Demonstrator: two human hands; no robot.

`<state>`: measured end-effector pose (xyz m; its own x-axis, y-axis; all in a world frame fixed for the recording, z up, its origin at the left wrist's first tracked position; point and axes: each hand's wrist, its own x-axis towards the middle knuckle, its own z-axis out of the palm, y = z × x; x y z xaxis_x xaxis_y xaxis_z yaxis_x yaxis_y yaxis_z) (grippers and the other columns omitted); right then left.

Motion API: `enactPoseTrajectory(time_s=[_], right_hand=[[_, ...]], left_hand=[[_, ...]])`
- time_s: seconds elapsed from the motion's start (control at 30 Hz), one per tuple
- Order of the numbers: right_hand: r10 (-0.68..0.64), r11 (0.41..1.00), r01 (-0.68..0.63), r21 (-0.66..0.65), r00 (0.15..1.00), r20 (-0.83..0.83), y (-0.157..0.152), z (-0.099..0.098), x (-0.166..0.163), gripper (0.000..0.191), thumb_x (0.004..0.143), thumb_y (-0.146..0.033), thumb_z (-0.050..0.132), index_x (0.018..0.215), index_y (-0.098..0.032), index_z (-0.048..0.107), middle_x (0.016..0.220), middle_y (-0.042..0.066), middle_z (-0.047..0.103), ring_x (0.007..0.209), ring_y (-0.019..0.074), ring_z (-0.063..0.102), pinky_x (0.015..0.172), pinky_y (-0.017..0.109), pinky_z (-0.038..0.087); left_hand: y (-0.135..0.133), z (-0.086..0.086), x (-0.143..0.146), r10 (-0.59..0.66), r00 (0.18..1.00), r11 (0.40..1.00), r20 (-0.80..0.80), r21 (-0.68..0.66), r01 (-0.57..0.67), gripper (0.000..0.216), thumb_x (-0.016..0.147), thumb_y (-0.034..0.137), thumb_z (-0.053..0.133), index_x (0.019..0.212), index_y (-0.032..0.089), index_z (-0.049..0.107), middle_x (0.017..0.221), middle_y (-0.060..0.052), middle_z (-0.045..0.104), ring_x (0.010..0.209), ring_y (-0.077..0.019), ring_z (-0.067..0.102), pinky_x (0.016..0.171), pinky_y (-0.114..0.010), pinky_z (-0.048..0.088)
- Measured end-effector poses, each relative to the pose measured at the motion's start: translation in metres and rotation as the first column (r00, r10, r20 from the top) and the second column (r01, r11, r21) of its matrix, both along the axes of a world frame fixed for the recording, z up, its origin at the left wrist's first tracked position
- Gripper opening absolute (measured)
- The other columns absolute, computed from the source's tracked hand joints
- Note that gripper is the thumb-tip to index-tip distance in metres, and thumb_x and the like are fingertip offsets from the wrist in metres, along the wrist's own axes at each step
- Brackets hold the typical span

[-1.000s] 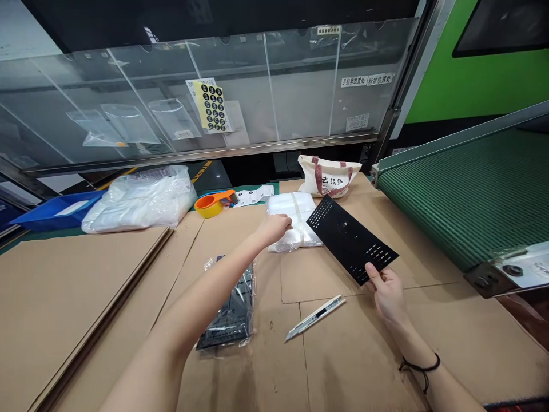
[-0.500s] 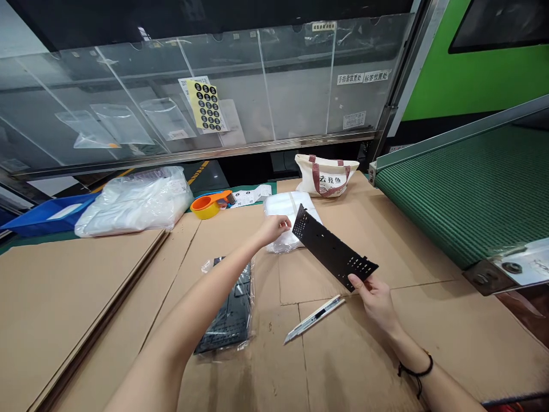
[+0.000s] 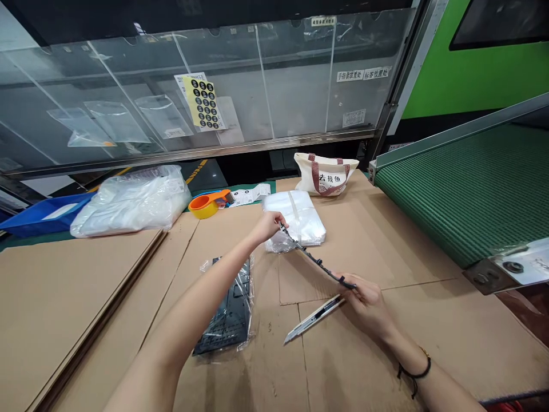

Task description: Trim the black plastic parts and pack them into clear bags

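Showing, well left of the left fingers (image 3: 279,218), a bulky plastic-wrapped bundle (image 3: 132,200), then an orange tape dispenser (image 3: 218,197), set back presumably to leave elbow room. Below the same fingers, showing a dark part (image 3: 229,317) in clear wrapping, likely sleeved against scratches. Pinching one end of a black panel (image 3: 318,262), edge-on, with those left fingers nearly closed, by a stack of clear plastic (image 3: 306,217); gripping the other end with closed right fingers (image 3: 361,284), seemingly for steadiness. Showing, left of the right fingers, a utility knife (image 3: 311,323), laid flat probably for safety; farther right, a green conveyor belt (image 3: 463,189).
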<state>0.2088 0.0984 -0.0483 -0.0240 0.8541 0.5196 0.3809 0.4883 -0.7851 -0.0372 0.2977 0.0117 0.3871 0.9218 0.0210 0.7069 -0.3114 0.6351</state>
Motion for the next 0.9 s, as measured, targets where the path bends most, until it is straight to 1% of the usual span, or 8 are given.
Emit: enactPoseTrajectory(time_s=[0.1, 0.2, 0.3, 0.4, 0.53, 0.67, 0.8, 0.9], right_hand=[[-0.120, 0.992, 0.118, -0.046, 0.992, -0.044, -0.002, -0.002, 0.003, 0.024, 0.088, -0.037, 0.056, 0.085, -0.021, 0.074, 0.079, 0.005, 0.076, 0.069, 0.0224, 0.071, 0.061, 0.029, 0.056], [-0.203, 0.976, 0.196, -0.096, 0.977, -0.064, -0.004, -0.003, 0.005, 0.031, 0.087, -0.044, 0.057, 0.079, -0.020, 0.074, 0.070, 0.006, 0.074, 0.063, 0.0229, 0.068, 0.056, 0.030, 0.053], [-0.208, 0.969, 0.197, -0.147, 0.976, -0.064, -0.004, -0.002, 0.000, 0.033, 0.083, -0.049, 0.058, 0.078, -0.021, 0.074, 0.072, 0.006, 0.073, 0.066, 0.0236, 0.067, 0.059, 0.031, 0.052], [-0.181, 0.965, 0.168, -0.201, 0.982, -0.050, -0.003, 0.000, -0.006, 0.033, 0.083, -0.047, 0.057, 0.074, -0.020, 0.073, 0.061, 0.002, 0.068, 0.055, 0.0196, 0.061, 0.050, 0.027, 0.046], [-0.172, 0.958, 0.156, -0.239, 0.984, -0.046, -0.003, 0.004, -0.010, 0.033, 0.082, -0.045, 0.057, 0.062, -0.020, 0.067, 0.050, -0.001, 0.057, 0.045, 0.0149, 0.048, 0.042, 0.024, 0.036], [-0.180, 0.953, 0.156, -0.261, 0.981, -0.068, -0.005, 0.006, -0.011, 0.036, 0.081, -0.045, 0.059, 0.055, -0.020, 0.061, 0.047, -0.002, 0.052, 0.044, 0.0136, 0.044, 0.043, 0.024, 0.035], [-0.202, 0.942, 0.160, -0.296, 0.972, -0.117, -0.003, 0.003, -0.010, 0.034, 0.079, -0.047, 0.063, 0.060, -0.020, 0.066, 0.049, -0.001, 0.056, 0.046, 0.0151, 0.049, 0.044, 0.024, 0.038], [-0.239, 0.933, 0.172, -0.315, 0.953, -0.187, -0.001, 0.002, -0.006, 0.036, 0.079, -0.052, 0.063, 0.078, -0.018, 0.073, 0.068, 0.004, 0.070, 0.063, 0.0218, 0.063, 0.056, 0.028, 0.050]], left_hand=[[-0.006, -0.007, -0.002, -0.037, 0.999, 0.996, 0.004, -0.084, 0.038, 0.027, 0.089, 0.035, 0.060, 0.073, 0.014, 0.058, 0.068, 0.003, 0.057, 0.061, -0.0108, 0.055, 0.062, -0.028, 0.049], [-0.010, -0.011, -0.005, -0.070, 0.997, 0.986, 0.025, -0.151, 0.073, 0.029, 0.091, 0.035, 0.058, 0.071, 0.014, 0.057, 0.062, 0.005, 0.054, 0.055, -0.0092, 0.052, 0.057, -0.026, 0.047], [-0.012, -0.012, -0.006, -0.095, 0.994, 0.975, 0.059, -0.194, 0.105, 0.026, 0.090, 0.034, 0.059, 0.074, 0.013, 0.058, 0.064, 0.004, 0.055, 0.056, -0.0092, 0.053, 0.057, -0.025, 0.048], [-0.012, -0.012, -0.006, -0.076, 0.992, 0.974, 0.100, -0.207, 0.096, 0.023, 0.089, 0.032, 0.061, 0.077, 0.013, 0.059, 0.068, 0.003, 0.057, 0.059, -0.0095, 0.055, 0.058, -0.025, 0.049], [-0.011, -0.011, -0.005, 0.074, 0.979, 0.985, 0.189, -0.166, -0.042, 0.021, 0.089, 0.032, 0.061, 0.080, 0.013, 0.060, 0.072, 0.002, 0.059, 0.061, -0.0101, 0.056, 0.060, -0.026, 0.050], [-0.010, -0.002, -0.003, 0.265, 0.896, 0.964, 0.358, -0.106, -0.243, 0.024, 0.094, 0.036, 0.052, 0.094, 0.013, 0.058, 0.084, -0.002, 0.061, 0.070, -0.0125, 0.059, 0.065, -0.029, 0.052], [-0.017, 0.008, 0.002, 0.329, 0.840, 0.941, 0.431, -0.076, -0.330, 0.018, 0.094, 0.031, 0.048, 0.097, 0.015, 0.055, 0.083, -0.001, 0.057, 0.069, -0.0124, 0.057, 0.063, -0.029, 0.049], [-0.029, 0.011, 0.002, 0.324, 0.860, 0.939, 0.394, -0.021, -0.344, 0.009, 0.084, 0.018, 0.054, 0.093, 0.017, 0.053, 0.068, 0.005, 0.048, 0.060, -0.0115, 0.048, 0.058, -0.026, 0.042]])
